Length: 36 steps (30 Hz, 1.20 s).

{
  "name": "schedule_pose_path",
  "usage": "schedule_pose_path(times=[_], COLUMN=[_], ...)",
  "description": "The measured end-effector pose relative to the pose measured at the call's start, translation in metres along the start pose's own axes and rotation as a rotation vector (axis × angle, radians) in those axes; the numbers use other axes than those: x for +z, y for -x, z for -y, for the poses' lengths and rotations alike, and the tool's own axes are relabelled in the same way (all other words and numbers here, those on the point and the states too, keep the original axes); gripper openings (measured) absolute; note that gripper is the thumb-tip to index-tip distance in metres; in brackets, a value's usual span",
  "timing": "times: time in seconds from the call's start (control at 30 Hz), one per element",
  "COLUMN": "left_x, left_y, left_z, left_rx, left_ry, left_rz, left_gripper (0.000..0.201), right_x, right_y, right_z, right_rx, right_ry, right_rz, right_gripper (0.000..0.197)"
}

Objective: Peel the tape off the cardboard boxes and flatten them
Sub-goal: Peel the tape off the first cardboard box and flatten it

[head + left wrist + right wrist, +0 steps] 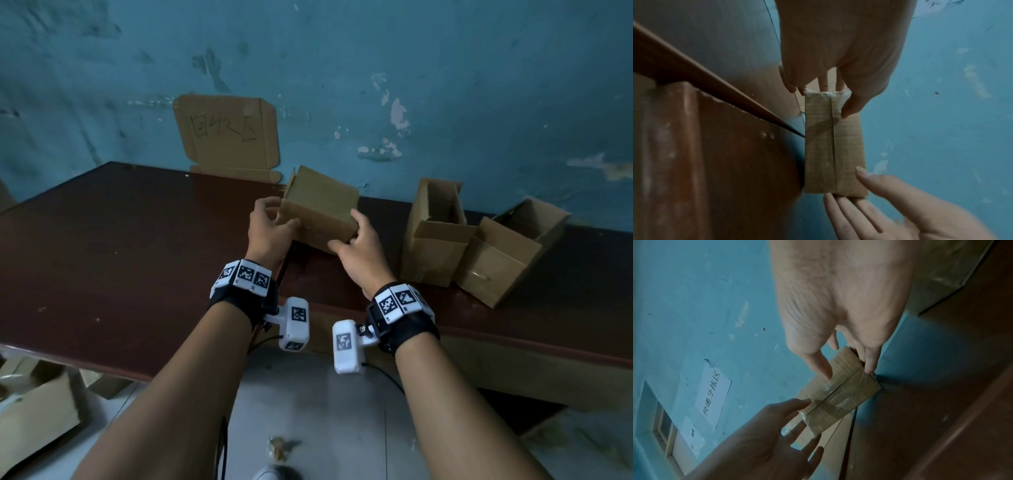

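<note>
A small closed cardboard box (318,209) is held tilted above the dark wooden table (120,257), between both hands. My left hand (274,219) grips its left end and my right hand (349,234) grips its near right corner. In the left wrist view the box (818,146) shows a long face with clear tape (833,154) running down the centre seam. The left thumb (851,107) presses near the wrinkled tape end, with the fingers behind the box. In the right wrist view the right thumb (822,366) lies on the taped face of the box (838,392), fingers round its end.
Two open cardboard boxes (435,240) (507,253) stand on the table at the right. A flattened cardboard sheet with writing (226,133) leans on the blue wall. More cardboard boxes (37,407) lie on the floor at lower left.
</note>
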State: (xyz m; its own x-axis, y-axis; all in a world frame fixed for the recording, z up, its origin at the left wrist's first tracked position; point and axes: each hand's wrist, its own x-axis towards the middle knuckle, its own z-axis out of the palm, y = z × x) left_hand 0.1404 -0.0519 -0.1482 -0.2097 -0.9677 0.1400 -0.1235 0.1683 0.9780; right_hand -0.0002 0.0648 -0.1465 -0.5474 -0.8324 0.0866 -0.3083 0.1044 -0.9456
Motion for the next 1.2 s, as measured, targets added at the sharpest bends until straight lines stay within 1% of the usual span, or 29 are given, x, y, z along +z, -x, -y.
schedule_pose_path(times=[0.07,0.13,0.33,0.4,0.47,0.53,0.57,0.63,0.7,0.8,0.83,0.87,0.9,0.97,1.07,1.13,1.2], left_x=[0.001,0.001,0.009,0.013,0.014,0.014,0.013,0.013,0.013,0.015,0.017,0.018,0.02,0.022,0.024,0.024,0.025], left_y=[0.013,0.029,0.076,0.088,0.097,0.106,0.11,0.117,0.12,0.125,0.127,0.129,0.13,0.131,0.128,0.127,0.128], left_z=[-0.006,-0.013,-0.037,-0.042,-0.043,-0.045,-0.046,-0.049,-0.052,-0.056,-0.058,-0.059,-0.06,-0.06,-0.058,-0.056,-0.055], left_rx=[0.067,0.13,0.223,0.256,0.307,0.351,0.373,0.419,0.458,0.463,0.453,0.447,0.447,0.452,0.454,0.443,0.467], left_ry=[0.025,-0.002,0.043,0.047,0.022,-0.019,-0.031,-0.047,-0.058,-0.039,-0.022,-0.011,-0.005,-0.008,-0.039,-0.044,-0.076], left_rz=[-0.003,0.005,0.062,0.094,0.125,0.129,0.136,0.159,0.183,0.205,0.203,0.192,0.18,0.171,0.165,0.162,0.151], left_gripper=[0.042,0.037,0.031,0.031,0.031,0.03,0.03,0.034,0.036,0.028,0.023,0.02,0.018,0.018,0.024,0.025,0.024], right_x=[-0.009,-0.018,-0.04,-0.045,-0.05,-0.056,-0.059,-0.068,-0.075,-0.08,-0.081,-0.081,-0.081,-0.082,-0.083,-0.083,-0.081], right_y=[0.011,0.026,0.064,0.074,0.082,0.088,0.091,0.095,0.098,0.102,0.103,0.103,0.104,0.105,0.104,0.102,0.099], right_z=[-0.002,-0.004,-0.017,-0.02,-0.022,-0.021,-0.019,-0.017,-0.013,-0.001,0.003,0.007,0.012,0.018,0.02,0.016,0.01], right_rx=[0.007,0.019,0.083,0.105,0.123,0.134,0.13,0.121,0.111,0.067,0.053,0.042,0.036,0.026,-0.027,-0.083,-0.132], right_ry=[-0.014,-0.022,-0.097,-0.13,-0.136,-0.087,-0.034,0.07,0.12,0.056,0.005,-0.043,-0.072,-0.077,-0.104,-0.08,-0.016], right_rz=[-0.042,-0.063,-0.089,-0.107,-0.111,-0.116,-0.12,-0.125,-0.121,-0.149,-0.165,-0.18,-0.191,-0.204,-0.19,-0.163,-0.147], right_gripper=[0.08,0.077,0.073,0.074,0.08,0.084,0.081,0.067,0.052,0.029,0.026,0.03,0.039,0.053,0.059,0.067,0.082])
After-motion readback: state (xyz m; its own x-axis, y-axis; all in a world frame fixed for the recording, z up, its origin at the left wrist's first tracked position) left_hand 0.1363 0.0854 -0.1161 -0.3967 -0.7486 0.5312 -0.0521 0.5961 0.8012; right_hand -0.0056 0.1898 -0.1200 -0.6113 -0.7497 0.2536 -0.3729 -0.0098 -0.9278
